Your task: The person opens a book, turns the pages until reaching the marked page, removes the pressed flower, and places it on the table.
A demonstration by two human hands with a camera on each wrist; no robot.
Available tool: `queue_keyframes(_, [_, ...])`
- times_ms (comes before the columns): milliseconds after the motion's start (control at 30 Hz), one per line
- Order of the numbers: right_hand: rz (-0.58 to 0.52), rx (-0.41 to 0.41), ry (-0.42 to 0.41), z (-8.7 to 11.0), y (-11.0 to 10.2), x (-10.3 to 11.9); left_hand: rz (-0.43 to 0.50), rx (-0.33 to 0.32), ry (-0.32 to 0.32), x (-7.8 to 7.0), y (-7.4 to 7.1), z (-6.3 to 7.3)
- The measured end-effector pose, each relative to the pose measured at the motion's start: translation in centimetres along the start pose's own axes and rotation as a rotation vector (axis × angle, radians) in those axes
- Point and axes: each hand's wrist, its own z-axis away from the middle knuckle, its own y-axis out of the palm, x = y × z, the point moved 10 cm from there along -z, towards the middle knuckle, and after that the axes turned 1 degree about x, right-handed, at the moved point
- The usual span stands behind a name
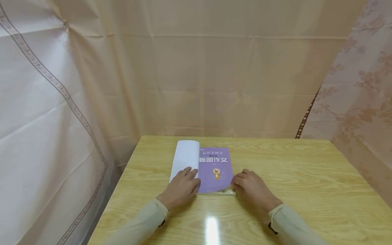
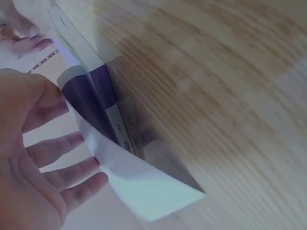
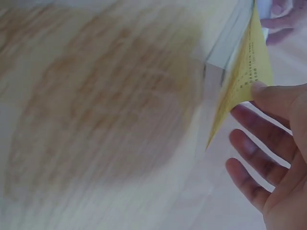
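Observation:
A book with its cover turned over to the left lies on the table, the white inside of the cover [image 1: 185,154] facing up. Beside it shows a purple title page [image 1: 214,170] with white characters and a small lion figure. My left hand [image 1: 182,187] rests on the white cover near the spine; in the left wrist view its fingers [image 2: 79,170] lie loosely extended against the curved cover [image 2: 148,187]. With thumb and forefinger, my right hand [image 1: 252,187] pinches the lower right corner of the purple page. That corner is lifted, and its yellow printed underside [image 3: 256,62] shows in the right wrist view.
The wooden table [image 1: 291,170] extends on both sides of the book, with a bright reflection near its front. A beige cloth [image 1: 214,85] hangs behind the far edge, and patterned cloths [image 1: 367,85] hang at the sides.

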Motion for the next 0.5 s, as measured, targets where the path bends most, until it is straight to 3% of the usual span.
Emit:
queue_keyframes(267, [0.006,-0.095,0.024,-1.2,-2.3,0.4,-0.02,0.016,-0.094,-0.2,0.4,-0.4])
queue_keyframes(500, [-0.026,-0.18,-0.024,-2.3,-4.0,1.9,-0.063,0.017,-0.116,-0.3,0.4,-0.7])
